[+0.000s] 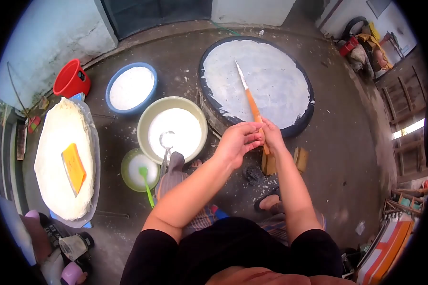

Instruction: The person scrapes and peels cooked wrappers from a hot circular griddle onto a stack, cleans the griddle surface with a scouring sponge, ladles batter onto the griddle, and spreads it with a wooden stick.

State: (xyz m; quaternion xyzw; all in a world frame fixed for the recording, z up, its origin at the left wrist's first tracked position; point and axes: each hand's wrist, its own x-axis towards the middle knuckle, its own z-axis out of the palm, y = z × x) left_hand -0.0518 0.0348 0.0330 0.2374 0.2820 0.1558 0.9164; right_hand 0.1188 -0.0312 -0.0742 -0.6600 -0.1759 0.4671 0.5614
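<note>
A long wooden tool (253, 105) with a thin, white-coated blade points away over a large round black griddle (310, 107). A pale, thin layer (257, 80) covers most of the griddle's top. My right hand (272, 136) is closed round the tool's handle. Beside it, my left hand (240, 140) has its fingers partly curled against the handle; whether it grips the tool is hard to make out. Nearer me on the left, a cream basin (143, 129) of white liquid holds a metal ladle (166, 153).
A blue basin (110, 102) of white material, a red bucket (72, 78) and a small green bowl (125, 173) with a green utensil (147, 187) stand left. An orange scraper (73, 164) lies on a white stack (62, 128). Wooden blocks (300, 159) sit by the griddle.
</note>
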